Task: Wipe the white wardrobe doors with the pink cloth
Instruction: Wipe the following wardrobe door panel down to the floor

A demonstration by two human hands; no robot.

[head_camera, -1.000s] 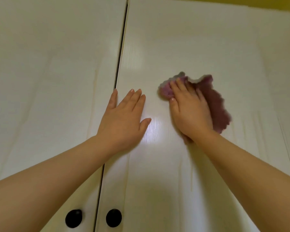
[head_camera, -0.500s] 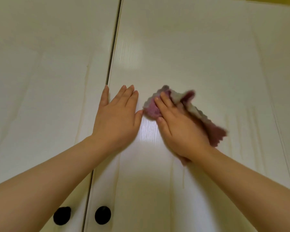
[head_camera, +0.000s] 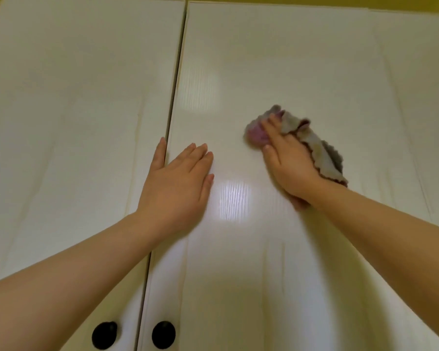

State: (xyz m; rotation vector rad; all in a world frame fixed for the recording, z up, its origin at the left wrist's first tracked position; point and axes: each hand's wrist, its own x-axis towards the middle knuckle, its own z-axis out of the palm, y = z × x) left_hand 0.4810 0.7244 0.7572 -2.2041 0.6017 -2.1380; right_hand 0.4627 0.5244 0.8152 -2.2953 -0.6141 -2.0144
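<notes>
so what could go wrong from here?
1. The pink cloth is bunched under the right hand, part of it folded over the knuckles, so it may wipe only a narrow strip.
2. The left hand lies bare and flat on the right door beside the gap, and may leave prints.

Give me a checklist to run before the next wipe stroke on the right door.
1. Cloth under the right hand, pressed on the right door: ok.
2. Left hand flat on that door, bracing beside the gap: ok.
3. Left hand apart from the cloth, out of the stroke's way: ok.
4. Doors closed, gap even: ok.
5. Knobs well below the hands: ok.
6. Whether the cloth is damp or the door is clean: cannot tell.
</notes>
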